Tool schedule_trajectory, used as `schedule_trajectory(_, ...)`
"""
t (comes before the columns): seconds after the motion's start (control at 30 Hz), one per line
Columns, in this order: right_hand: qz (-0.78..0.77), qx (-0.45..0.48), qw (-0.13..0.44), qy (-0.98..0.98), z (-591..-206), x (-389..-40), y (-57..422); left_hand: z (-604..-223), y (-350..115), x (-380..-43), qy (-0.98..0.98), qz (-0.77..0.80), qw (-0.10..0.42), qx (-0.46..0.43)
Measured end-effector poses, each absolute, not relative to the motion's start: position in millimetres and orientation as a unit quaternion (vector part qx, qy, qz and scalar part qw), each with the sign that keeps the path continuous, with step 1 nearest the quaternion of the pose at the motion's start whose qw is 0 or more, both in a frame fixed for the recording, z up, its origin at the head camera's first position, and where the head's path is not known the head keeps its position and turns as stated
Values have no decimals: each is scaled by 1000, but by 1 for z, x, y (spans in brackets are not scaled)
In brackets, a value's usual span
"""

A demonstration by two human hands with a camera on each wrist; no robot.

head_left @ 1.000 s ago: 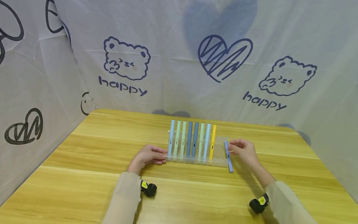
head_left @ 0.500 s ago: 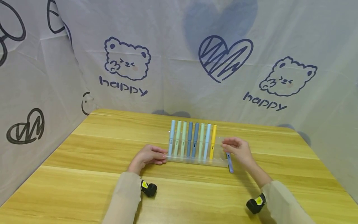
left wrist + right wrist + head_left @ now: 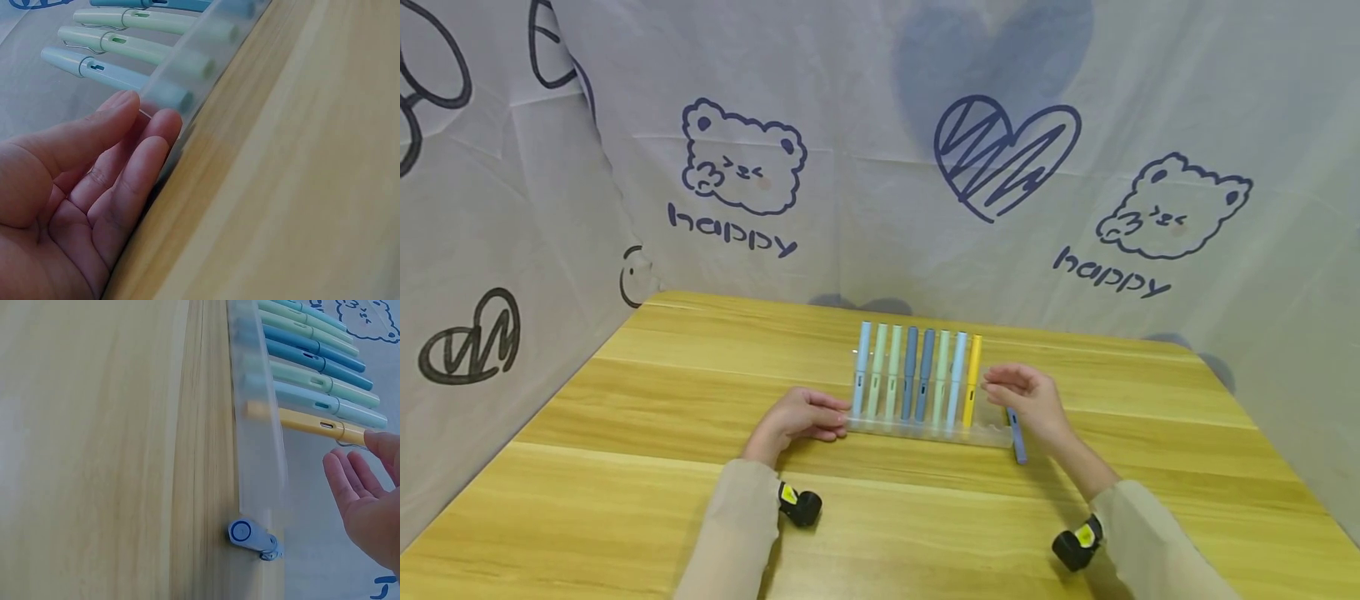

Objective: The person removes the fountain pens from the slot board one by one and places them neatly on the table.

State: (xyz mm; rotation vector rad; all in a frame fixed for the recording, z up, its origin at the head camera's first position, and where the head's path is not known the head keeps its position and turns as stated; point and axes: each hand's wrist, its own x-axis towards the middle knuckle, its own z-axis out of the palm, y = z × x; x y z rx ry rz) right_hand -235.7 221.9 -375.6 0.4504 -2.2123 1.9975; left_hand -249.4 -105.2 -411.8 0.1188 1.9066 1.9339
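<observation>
A clear plastic pen rack (image 3: 992, 435) stands on the table with several capped pens leaning side by side in it: light blue, pale green, dark blue and yellow. My left hand (image 3: 797, 417) pinches the rack's left end between thumb and fingers, beside the outermost light blue pen (image 3: 100, 72). At the other end, my right hand (image 3: 1032, 404) is beside the yellow pen (image 3: 972, 383). In the right wrist view its thumb overlaps the tip of that pen, and its relaxed fingers hold nothing. A purple-blue pen (image 3: 1017, 440) lies by the rack's right end, partly hidden by the right hand.
The wood-grain table (image 3: 880, 533) spreads out in front of the rack. Behind it and at the sides hangs a pale cloth (image 3: 865, 208) with bear and heart drawings. Each wrist carries a small black camera (image 3: 802, 507).
My right hand has let go of the purple-blue pen and moved left toward the yellow one. The purple-blue pen stays at the rack's right end. My left hand keeps its hold.
</observation>
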Motion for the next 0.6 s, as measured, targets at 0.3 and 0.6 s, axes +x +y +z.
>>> schedule_trajectory(0.3, 677, 163, 62, -715, -377, -237, 217, -411, -104, -248, 686, 695, 211, 42)
schedule_trajectory(0.6, 670, 151, 56, -725, -377, -239, 214, -412, -106, -250, 688, 693, 211, 45)
